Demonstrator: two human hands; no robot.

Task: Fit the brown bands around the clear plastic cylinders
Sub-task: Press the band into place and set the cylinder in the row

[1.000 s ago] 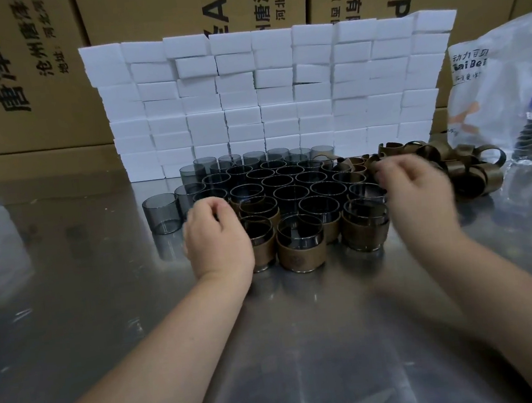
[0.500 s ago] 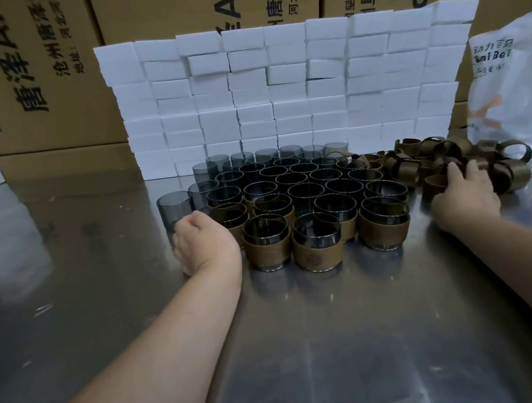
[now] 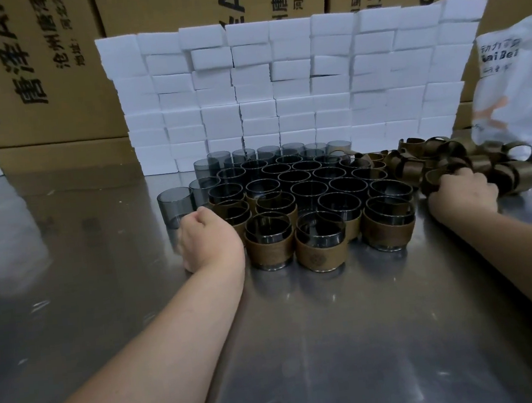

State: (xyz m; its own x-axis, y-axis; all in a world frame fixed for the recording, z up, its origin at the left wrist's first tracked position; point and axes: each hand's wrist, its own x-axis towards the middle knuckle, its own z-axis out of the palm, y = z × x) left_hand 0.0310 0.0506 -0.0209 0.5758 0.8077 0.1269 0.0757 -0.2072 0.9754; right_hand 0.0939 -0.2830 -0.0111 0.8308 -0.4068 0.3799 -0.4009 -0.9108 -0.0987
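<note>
Brown bands (image 3: 469,162) near plastic bag (image 3: 521,95), "aiBei" label

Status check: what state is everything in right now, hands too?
Left hand: curled fist on the table, nothing visible in it.
Right hand: grips loose bands in the heap.
Front cylinders: upright, banded.
Back cylinders: upright, bare.
Loose bands: heaped, unfitted.
White blocks: stacked.

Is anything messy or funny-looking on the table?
Yes, a bit. The bands lie in a tangled heap on the right, not in neat rows like the cylinders. A lone cylinder sticks out left of the rows. The white block wall has a few uneven gaps. Nothing looks tipped or spilled.
</note>
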